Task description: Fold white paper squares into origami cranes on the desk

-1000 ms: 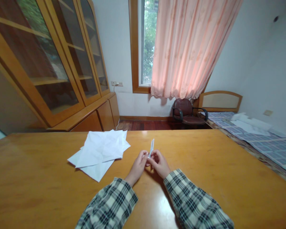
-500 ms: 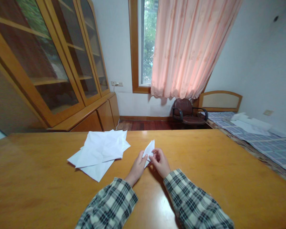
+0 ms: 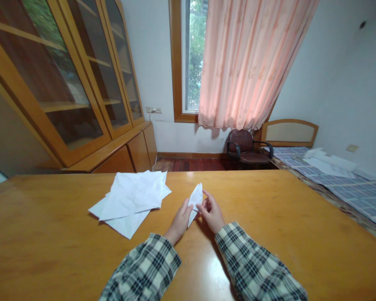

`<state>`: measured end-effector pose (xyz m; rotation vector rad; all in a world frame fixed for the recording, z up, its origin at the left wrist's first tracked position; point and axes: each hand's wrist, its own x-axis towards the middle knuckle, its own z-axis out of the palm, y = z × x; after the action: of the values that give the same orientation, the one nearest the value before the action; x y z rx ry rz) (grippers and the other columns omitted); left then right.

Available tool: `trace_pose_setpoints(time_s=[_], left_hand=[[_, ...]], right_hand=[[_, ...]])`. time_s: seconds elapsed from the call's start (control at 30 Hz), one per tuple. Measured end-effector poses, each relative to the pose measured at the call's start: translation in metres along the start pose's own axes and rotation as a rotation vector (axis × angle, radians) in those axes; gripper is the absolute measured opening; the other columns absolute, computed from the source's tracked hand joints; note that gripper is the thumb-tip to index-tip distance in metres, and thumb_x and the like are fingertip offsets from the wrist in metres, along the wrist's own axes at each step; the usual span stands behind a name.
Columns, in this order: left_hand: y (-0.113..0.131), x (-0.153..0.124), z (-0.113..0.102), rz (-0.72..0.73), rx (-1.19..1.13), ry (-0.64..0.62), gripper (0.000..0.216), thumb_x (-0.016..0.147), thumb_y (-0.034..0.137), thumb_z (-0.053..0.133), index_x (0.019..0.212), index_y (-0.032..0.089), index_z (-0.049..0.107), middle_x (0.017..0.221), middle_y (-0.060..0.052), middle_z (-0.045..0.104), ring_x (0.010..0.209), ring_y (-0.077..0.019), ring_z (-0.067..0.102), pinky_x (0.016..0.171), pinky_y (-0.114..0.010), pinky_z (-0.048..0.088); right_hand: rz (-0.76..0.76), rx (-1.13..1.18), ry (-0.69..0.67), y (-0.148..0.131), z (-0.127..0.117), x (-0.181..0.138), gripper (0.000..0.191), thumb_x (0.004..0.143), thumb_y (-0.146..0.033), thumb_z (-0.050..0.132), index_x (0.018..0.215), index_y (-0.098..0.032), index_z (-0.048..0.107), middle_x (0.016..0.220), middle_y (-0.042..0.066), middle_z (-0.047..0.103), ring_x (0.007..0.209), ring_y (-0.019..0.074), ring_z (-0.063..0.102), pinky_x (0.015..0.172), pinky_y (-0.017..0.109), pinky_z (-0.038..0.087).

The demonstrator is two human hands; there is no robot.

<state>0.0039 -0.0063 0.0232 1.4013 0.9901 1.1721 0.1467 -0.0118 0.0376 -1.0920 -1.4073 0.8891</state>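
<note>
A small folded piece of white paper point(image 3: 195, 197) stands between my hands, its narrow split tip pointing away from me and a tapered end pointing down toward me. My left hand point(image 3: 182, 218) grips its left edge, the thumb lying on the near face. My right hand point(image 3: 212, 212) pinches the right edge, with the thumb on the paper and the index finger bent along its side. The fingertips behind the paper are hidden. Both hands are just over the wooden table point(image 3: 263, 234).
To the left lies a loose stack of white paper sheets point(image 3: 134, 196), creased and overlapping. Beyond the table's far edge are a glass-door cabinet point(image 3: 113, 138), a brown armchair point(image 3: 244, 146) and a bed point(image 3: 329, 175) with papers on it.
The folded paper has turned slightly, and more of its lower tip shows. My right index finger has straightened upward along its edge. My left hand has hardly moved.
</note>
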Motion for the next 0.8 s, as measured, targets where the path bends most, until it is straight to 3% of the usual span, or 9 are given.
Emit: trace_pose_setpoints(time_s=[0.2,0.4,0.6,0.8], left_hand=[[0.01,0.0,0.001,0.007,0.048,-0.041,0.029,0.083,0.041,0.049,0.091,0.015,0.06,0.084,-0.004,0.064,0.081,-0.0201,0.057,0.076,-0.03,0.044],[0.012,-0.001,0.002,0.032,0.031,-0.055,0.03,0.085,0.04,0.049,0.098,0.015,0.059,0.09,-0.005,0.065,0.082,-0.0195,0.057,0.077,-0.03,0.044],[0.009,0.0,0.002,0.063,0.021,-0.038,0.032,0.087,0.04,0.048,0.105,0.015,0.057,0.094,-0.005,0.064,0.084,-0.0185,0.058,0.078,-0.029,0.044],[0.011,0.002,0.003,0.019,-0.068,-0.111,0.034,0.085,0.04,0.052,0.108,0.014,0.057,0.096,-0.006,0.066,0.083,-0.0189,0.06,0.076,-0.029,0.046]], right_hand=[[-0.001,0.005,0.017,0.004,0.0,0.001,0.044,0.078,-0.03,0.059,0.119,-0.019,0.048,0.07,-0.005,0.045,0.054,0.0101,0.046,0.051,0.024,0.041],[0.01,0.009,0.039,0.009,0.002,0.002,0.027,0.075,-0.034,0.061,0.096,-0.018,0.055,0.066,-0.005,0.047,0.057,0.0115,0.048,0.054,0.024,0.042],[-0.005,0.003,0.025,0.004,0.002,0.001,0.025,0.076,-0.034,0.059,0.095,-0.018,0.056,0.065,-0.004,0.047,0.058,0.0126,0.048,0.055,0.025,0.043],[-0.026,0.018,0.048,0.003,0.001,0.001,0.027,0.077,-0.031,0.057,0.101,-0.018,0.054,0.066,-0.004,0.047,0.058,0.0131,0.049,0.054,0.025,0.043]])
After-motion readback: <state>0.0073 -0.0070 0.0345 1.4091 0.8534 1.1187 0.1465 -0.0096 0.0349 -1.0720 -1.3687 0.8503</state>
